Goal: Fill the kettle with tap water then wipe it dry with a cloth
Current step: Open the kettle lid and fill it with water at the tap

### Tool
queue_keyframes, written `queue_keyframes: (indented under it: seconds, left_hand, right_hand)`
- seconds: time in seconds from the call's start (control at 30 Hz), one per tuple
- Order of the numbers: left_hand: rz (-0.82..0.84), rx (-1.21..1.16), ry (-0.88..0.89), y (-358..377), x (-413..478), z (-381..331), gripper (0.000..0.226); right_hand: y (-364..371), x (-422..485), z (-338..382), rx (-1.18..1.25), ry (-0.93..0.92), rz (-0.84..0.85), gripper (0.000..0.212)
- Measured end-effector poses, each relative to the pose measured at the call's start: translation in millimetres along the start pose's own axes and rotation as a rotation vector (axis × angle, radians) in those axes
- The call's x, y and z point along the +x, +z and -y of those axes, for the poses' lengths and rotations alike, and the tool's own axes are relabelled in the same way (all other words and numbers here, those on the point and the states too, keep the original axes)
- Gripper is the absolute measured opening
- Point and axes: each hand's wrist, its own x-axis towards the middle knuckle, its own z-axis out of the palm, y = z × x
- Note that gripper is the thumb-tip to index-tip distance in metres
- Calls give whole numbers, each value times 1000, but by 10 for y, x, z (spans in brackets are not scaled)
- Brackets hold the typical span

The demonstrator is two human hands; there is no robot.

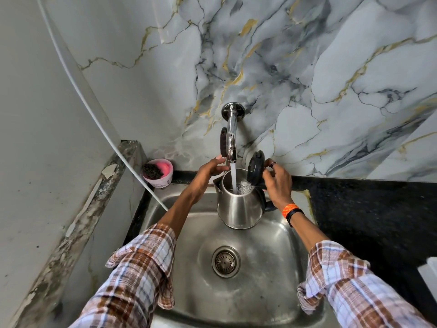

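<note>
A steel kettle [240,207] hangs over the sink [272,292] under the wall tap [231,136]. Its black lid [255,168] stands open and upright. Water runs from the spout straight into the kettle's mouth. My right hand [277,183] grips the kettle's black handle just below the lid. My left hand [211,168] reaches to the tap, fingertips touching the black lever [223,142] beside the spout; its grip on the lever is unclear. No cloth shows clearly.
A pink tub with a dark scrubber [158,172] sits at the sink's back left corner. A white hose [132,166] runs down into the sink's left side. Black counter [369,209] lies to the right, with a white object [429,273] at its right edge. The drain [226,261] sits mid-basin.
</note>
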Motion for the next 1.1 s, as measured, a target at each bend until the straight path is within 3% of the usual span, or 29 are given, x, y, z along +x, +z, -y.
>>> queue_keyframes:
  seconds: [0.07, 0.2, 0.47, 0.57, 0.8, 0.97, 1.1]
  left_hand:
    - [-9, 9, -13, 2, -10, 28, 69]
    - [-8, -31, -8, 0, -22, 122, 47]
    - [-5, -36, -7, 18, -82, 131, 42]
    - [-2, -43, -2, 22, -80, 122, 30]
    - [11, -38, -4, 46, -67, 3, 38]
    - [36, -34, 99, 91, -35, -75, 49]
    - [-28, -72, 136, 138, -38, -159, 37]
  right_hand:
    - [5, 3, -14, 2, -5, -5, 40]
    - [9, 16, -44, -2, -13, -19, 37]
    - [8, 5, -48, -2, -10, -21, 34]
    - [10, -6, -40, 10, -5, -25, 38]
    - [-16, -51, 53, 16, 0, -23, 31]
    - [-21, -40, 68, 25, 11, -40, 29]
    - [-25, -39, 66, 35, 11, -45, 25]
